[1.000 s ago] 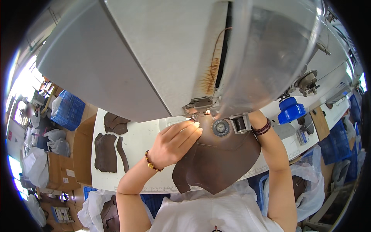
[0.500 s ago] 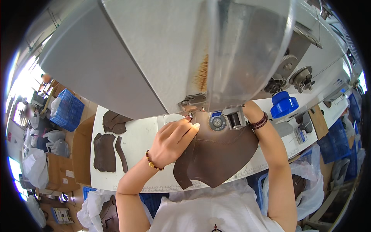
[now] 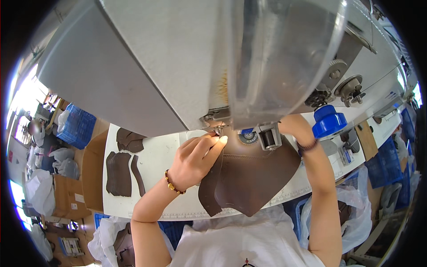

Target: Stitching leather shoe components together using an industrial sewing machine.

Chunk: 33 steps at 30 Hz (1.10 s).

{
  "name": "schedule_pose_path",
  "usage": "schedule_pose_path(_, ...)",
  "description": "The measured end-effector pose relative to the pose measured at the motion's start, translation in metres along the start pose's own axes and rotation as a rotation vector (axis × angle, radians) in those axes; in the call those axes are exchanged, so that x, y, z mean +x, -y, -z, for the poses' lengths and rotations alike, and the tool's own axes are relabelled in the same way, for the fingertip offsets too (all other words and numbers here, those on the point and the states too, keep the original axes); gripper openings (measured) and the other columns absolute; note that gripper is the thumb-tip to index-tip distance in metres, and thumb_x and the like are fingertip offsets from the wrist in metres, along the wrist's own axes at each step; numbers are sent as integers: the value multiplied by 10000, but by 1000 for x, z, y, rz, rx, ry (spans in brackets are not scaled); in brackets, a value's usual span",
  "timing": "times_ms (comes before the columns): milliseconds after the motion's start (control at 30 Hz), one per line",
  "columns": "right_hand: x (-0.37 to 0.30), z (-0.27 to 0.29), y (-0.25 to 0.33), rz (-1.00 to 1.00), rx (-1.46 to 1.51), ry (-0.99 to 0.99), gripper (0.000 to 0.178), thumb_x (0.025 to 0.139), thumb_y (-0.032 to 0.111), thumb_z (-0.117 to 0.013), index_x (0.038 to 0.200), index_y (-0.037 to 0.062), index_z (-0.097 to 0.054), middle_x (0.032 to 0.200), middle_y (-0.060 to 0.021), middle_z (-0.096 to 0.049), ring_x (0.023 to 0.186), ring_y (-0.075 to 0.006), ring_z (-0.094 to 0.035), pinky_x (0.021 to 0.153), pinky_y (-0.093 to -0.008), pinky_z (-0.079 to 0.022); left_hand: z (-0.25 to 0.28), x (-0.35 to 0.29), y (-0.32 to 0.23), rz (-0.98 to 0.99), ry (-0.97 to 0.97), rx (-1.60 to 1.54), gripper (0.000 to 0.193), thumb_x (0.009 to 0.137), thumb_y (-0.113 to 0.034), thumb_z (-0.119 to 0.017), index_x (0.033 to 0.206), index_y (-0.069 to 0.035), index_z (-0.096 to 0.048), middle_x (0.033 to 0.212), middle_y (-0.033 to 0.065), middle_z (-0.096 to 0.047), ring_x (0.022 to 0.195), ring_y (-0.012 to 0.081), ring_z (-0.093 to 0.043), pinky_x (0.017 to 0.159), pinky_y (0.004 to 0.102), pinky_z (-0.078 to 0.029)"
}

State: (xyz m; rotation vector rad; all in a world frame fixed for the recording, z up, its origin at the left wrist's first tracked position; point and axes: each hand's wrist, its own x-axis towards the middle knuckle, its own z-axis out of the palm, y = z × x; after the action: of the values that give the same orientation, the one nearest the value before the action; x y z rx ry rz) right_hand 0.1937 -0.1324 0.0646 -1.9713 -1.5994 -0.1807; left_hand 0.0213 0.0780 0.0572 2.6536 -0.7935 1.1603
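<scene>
A brown leather piece (image 3: 262,182) lies on the white bed of a sewing machine, with a row of stitching across its upper part. A narrower brown strip runs along its left edge, overlapping it. My left hand (image 3: 194,156) is closed, thumb and fingertips pinching the leather's left edge just beside the presser foot (image 3: 219,130). My right hand (image 3: 291,124) reaches in at the leather's far right side; its fingers are hidden behind the machine head. Between my hands, a round dark badge (image 3: 248,137) shows in part beside a metal roller part (image 3: 269,137).
The grey machine head (image 3: 147,58) and its clear guard (image 3: 284,58) cover the far side. Cut leather pieces (image 3: 118,174) and a thin curved strip (image 3: 138,175) lie left on the table. A blue knob (image 3: 329,121) sticks out at right. Plastic-lined bins (image 3: 356,200) stand below.
The leather has shifted and turned slightly under the machine, its right corner now a little farther right. The badge is more hidden. My left hand keeps its pinch near the presser foot.
</scene>
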Motion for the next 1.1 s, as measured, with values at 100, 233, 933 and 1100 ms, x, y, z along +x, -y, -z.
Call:
schedule_pose_path(100,-11,31,90,51,1,103,345,814,294,-599,1098,97,-602,1071,-100,-603,985,-236,-568,859,-343,-445,9,-16,3,84,37,-16,349,644,-93,-623,984,-19,-635,916,111,-593,787,268,-627,679,343,-525)
schedule_pose_path(233,-57,-29,143,130,-383,7,379,744,147,-537,1112,94,-609,1186,-114,-555,1141,-255,-494,951,-394,-399,29,4,5,98,142,-211,423,625,42,-604,1041,-30,-638,991,102,-601,878,255,-631,727,336,-532)
schedule_pose_path(933,-69,-51,118,145,-295,-168,325,748,151,-548,1057,121,-645,1166,-110,-581,1149,-242,-519,997,-422,-362,19,-22,-7,-218,2,71,204,668,-62,-614,859,-35,-679,881,73,-628,868,208,-636,673,279,-566)
schedule_pose_path(1100,-69,-49,117,156,-302,-149,325,749,155,-548,1058,122,-644,1169,-110,-579,1151,-242,-516,998,-424,-358,17,-23,-5,-214,-8,70,216,663,-60,-613,868,-54,-682,890,59,-623,878,201,-630,660,275,-564)
